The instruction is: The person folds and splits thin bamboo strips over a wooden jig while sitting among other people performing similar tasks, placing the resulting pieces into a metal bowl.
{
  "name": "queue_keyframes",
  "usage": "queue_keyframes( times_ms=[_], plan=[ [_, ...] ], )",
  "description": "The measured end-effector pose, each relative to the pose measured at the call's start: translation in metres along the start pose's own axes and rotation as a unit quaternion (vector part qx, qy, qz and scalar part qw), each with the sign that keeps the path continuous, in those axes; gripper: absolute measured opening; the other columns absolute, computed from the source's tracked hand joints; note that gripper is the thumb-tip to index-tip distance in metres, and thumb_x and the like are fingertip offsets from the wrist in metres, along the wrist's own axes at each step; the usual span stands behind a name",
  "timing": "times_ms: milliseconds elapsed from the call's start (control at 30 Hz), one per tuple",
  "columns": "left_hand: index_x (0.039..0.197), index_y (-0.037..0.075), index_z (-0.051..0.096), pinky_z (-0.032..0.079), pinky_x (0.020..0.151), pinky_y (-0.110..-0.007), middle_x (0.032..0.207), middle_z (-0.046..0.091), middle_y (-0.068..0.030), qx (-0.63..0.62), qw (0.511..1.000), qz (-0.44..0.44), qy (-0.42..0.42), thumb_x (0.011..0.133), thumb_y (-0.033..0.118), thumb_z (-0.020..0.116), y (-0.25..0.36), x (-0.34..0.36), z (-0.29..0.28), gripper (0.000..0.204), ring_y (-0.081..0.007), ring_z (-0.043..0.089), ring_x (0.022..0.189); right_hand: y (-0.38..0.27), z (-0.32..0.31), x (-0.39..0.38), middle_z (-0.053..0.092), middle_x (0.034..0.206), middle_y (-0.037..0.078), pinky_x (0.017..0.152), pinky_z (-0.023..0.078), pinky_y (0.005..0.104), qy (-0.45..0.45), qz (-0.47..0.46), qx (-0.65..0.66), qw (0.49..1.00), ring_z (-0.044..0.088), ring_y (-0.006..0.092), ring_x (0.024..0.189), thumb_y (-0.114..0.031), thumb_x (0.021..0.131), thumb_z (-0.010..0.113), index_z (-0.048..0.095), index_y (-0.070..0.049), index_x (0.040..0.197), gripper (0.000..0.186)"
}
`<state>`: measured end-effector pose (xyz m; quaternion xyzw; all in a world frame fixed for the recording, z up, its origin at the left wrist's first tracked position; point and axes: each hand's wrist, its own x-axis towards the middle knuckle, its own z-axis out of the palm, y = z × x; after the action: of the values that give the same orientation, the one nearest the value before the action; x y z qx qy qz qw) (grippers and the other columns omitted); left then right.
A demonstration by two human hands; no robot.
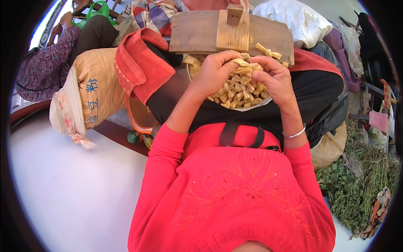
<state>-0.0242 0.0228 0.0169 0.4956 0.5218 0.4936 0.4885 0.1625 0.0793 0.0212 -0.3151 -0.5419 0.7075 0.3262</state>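
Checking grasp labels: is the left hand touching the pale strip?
Touching. Head view shows left hand fingers pinching the pale strip above the bowl, no gap.

The knotted strips (241, 90) in the bowl (252, 107) are pale yellow-beige, and the bowl rim looks white. The person's top (235, 197) is bright red-pink with an embroidered pattern in the same colour. The bracelet (294, 134) is silver. The wooden board (197, 33) is grey-brown, and its block (233, 35) is lighter tan. The towel (140, 63) is red. The sack (98, 90) is tan with blue characters. The herbs (361, 189) are dull green. The other person's sleeve (44, 67) is purple with a small floral pattern.
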Motion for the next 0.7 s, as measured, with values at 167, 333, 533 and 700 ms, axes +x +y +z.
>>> queue_keyframes(
  times_ms=[167, 333, 533, 700],
  plan=[
    [0.107, 0.002, 0.062, 0.044, 0.064, -0.019, 0.079, 0.06, 0.0017, -0.113, 0.989, -0.091, -0.017, 0.095, 0.015, 0.053, -0.005, 0.034, -0.033, 0.019, -0.0052, 0.053, 0.068, -0.006, -0.008, 0.041, 0.057, 0.072, -0.003, 0.057, 0.043, 0.0177, 0.07, -0.049, -0.105, 0.991, 0.05, 0.0033, 0.061, -0.006, 0.089, 0.061, 0.064, -0.003, 0.11, 0.021],
    [0.096, 0.006, 0.064, 0.036, 0.047, -0.017, 0.07, 0.058, 0.0043, -0.061, 0.994, -0.08, 0.039, 0.096, 0.019, 0.053, -0.012, 0.059, -0.047, 0.016, -0.0027, 0.047, 0.053, -0.006, -0.005, 0.071, 0.049, 0.068, -0.006, 0.053, 0.035, 0.0204, 0.078, -0.058, -0.176, 0.98, 0.042, 0.003, 0.061, -0.009, 0.089, 0.061, 0.063, -0.002, 0.096, 0.01],
    [0.092, 0.006, 0.064, 0.034, 0.045, -0.017, 0.067, 0.057, 0.0042, -0.082, 0.99, -0.1, 0.062, 0.095, 0.02, 0.054, -0.021, 0.064, -0.054, 0.017, -0.0029, 0.045, 0.05, -0.004, 0.0, 0.082, 0.049, 0.066, -0.008, 0.052, 0.038, 0.0172, 0.071, -0.04, -0.217, 0.973, 0.044, 0.0011, 0.058, -0.011, 0.091, 0.06, 0.063, -0.005, 0.099, 0.011],
    [0.09, 0.005, 0.064, 0.034, 0.046, -0.018, 0.067, 0.056, 0.0043, -0.084, 0.985, -0.119, 0.087, 0.094, 0.019, 0.055, -0.024, 0.07, -0.052, 0.017, -0.0029, 0.045, 0.052, 0.001, -0.001, 0.089, 0.052, 0.067, -0.002, 0.054, 0.037, 0.0233, 0.083, -0.039, -0.236, 0.967, 0.045, 0.0055, 0.062, -0.012, 0.088, 0.06, 0.063, -0.001, 0.095, 0.013]
  ],
)
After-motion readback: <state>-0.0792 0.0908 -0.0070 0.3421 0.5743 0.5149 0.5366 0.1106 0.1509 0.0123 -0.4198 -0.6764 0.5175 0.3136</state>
